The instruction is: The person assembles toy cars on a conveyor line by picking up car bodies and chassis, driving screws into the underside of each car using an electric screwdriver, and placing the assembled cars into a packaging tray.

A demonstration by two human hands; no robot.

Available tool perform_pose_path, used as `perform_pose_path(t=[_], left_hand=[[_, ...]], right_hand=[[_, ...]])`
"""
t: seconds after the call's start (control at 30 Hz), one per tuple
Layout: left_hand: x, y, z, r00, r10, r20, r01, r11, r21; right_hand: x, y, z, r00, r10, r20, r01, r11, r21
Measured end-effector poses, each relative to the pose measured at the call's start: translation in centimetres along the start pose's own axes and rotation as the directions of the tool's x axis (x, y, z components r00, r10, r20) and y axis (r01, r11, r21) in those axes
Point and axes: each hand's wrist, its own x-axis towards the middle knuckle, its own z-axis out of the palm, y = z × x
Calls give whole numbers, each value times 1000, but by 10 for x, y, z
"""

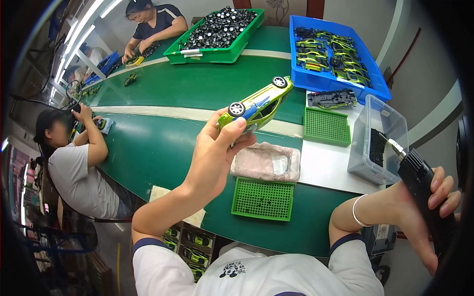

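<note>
My left hand (217, 145) is closed around a lime-green toy car (259, 106) with a blue patch on its side. The car is tilted above the bench, its wheels facing up and away. At the far right, my right hand (419, 217) grips a black electric screwdriver (419, 172). Its metal tip points up and left, over a clear plastic bin (377, 111) of small black parts, probably screws. Beneath the held car lies a pinkish cloth-wrapped pad (256, 165). A green perforated tray (264, 197) with a few small dark bits sits nearer to me.
Another green perforated tray (326, 126) and an upturned toy car (332, 99) are beside the clear bin. Behind stand a blue crate (340, 81) of toy cars and a green crate (207, 55) of black parts. Co-workers sit at the left (81, 177) and far side (158, 24).
</note>
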Motion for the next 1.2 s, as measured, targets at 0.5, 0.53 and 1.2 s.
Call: perform_pose_path(t=[0.5, 0.53, 1.2], left_hand=[[-12, 13, -7, 1000, -15, 19, 14, 999, 44], [-11, 13, -10, 999, -36, 21, 35, 999, 19], [-14, 22, -70, 999, -44, 11, 45, 989, -139]], right_hand=[[-9, -9, 18, 1000, 13, 17, -14, 998, 54], [-10, -10, 19, 999, 27, 30, -29, 997, 77], [-8, 1, 31, 990, -80, 114, 56, 978, 200]])
